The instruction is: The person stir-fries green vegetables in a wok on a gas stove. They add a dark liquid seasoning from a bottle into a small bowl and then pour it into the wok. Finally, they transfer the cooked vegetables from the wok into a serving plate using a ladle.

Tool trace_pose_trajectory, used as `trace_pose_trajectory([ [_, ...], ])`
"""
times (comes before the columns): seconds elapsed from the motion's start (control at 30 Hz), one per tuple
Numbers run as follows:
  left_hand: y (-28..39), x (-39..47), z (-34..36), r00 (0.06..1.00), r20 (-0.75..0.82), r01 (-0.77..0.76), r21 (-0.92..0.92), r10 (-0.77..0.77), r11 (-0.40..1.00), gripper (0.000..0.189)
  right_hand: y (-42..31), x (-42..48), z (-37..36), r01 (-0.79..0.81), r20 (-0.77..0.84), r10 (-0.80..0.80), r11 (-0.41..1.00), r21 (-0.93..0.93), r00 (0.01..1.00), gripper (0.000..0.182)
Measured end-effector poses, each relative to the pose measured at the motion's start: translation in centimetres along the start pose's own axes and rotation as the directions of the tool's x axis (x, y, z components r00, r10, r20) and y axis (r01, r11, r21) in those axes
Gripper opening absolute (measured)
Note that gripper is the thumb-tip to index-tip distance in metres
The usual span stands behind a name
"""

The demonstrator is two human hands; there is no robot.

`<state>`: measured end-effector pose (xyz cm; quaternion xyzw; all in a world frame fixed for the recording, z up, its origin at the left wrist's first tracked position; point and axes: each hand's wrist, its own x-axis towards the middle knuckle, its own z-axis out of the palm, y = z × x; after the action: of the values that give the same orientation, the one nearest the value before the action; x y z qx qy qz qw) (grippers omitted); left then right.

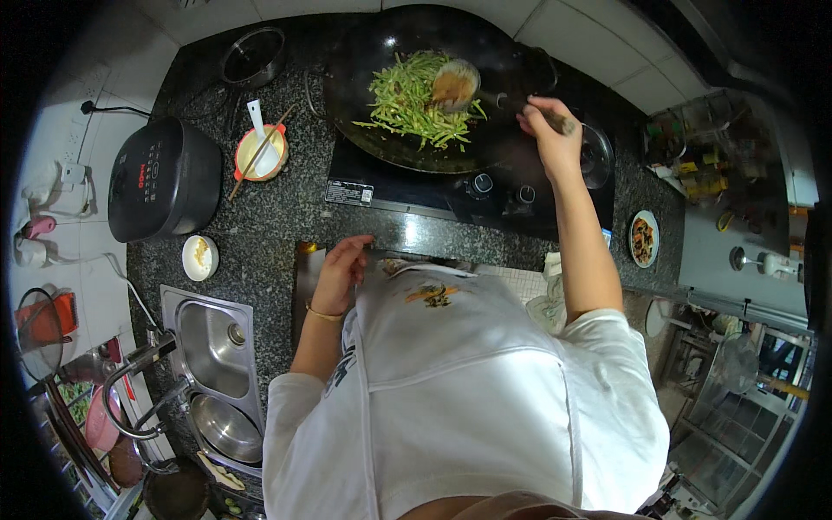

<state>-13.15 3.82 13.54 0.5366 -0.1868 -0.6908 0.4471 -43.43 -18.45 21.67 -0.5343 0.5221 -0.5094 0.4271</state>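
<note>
My right hand (554,138) grips the handle of a cooking ladle or spatula (456,86), whose broad head rests among shredded green vegetables (409,107). The shreds lie heaped in a large dark wok (416,156). Brownish sauce or residue coats the tool's head. Under the wok is a black glass cooktop (416,198) with two control knobs. My left hand (341,270) holds nothing, its fingers loosely bent and partly apart beside the white apron (448,331), just in front of the counter edge.
Left of the cooktop, a red-rimmed bowl (244,151) holds a white spoon, with a chopstick across it. Beyond are a black rice cooker (166,179), a small white bowl (200,258) and a steel sink (208,344). A plate of food (643,238) sits at right.
</note>
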Motion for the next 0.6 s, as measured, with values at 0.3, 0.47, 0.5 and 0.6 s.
trace_pose_trajectory([
  [0.3, -2.0, -1.1, 0.5, 0.998, -0.065, -0.027, -0.172, 0.016, 0.985, 0.026, -4.7, 10.4, -1.6, 0.111, 0.051, -0.109, 0.662, -0.741, 0.993, 0.023],
  [0.47, -2.8, -2.2, 0.6, 0.991, -0.126, -0.070, -0.213, 0.044, 0.975, 0.029, 3.2, 14.5, 3.6, -0.056, 0.097, 0.045, 0.992, 0.113, 0.994, 0.024],
  [0.5, -2.9, -2.3, 0.4, 0.990, -0.132, -0.085, -0.219, 0.057, 0.972, 0.029, 3.4, 13.9, 4.8, -0.028, 0.219, 0.001, 0.992, 0.119, 0.976, 0.022],
  [0.6, -3.7, -3.1, -0.3, 0.983, -0.164, -0.117, -0.238, 0.079, 0.964, 0.029, 0.3, 8.4, 6.1, 0.566, 0.666, -0.323, 0.804, -0.181, 0.672, 0.024],
])
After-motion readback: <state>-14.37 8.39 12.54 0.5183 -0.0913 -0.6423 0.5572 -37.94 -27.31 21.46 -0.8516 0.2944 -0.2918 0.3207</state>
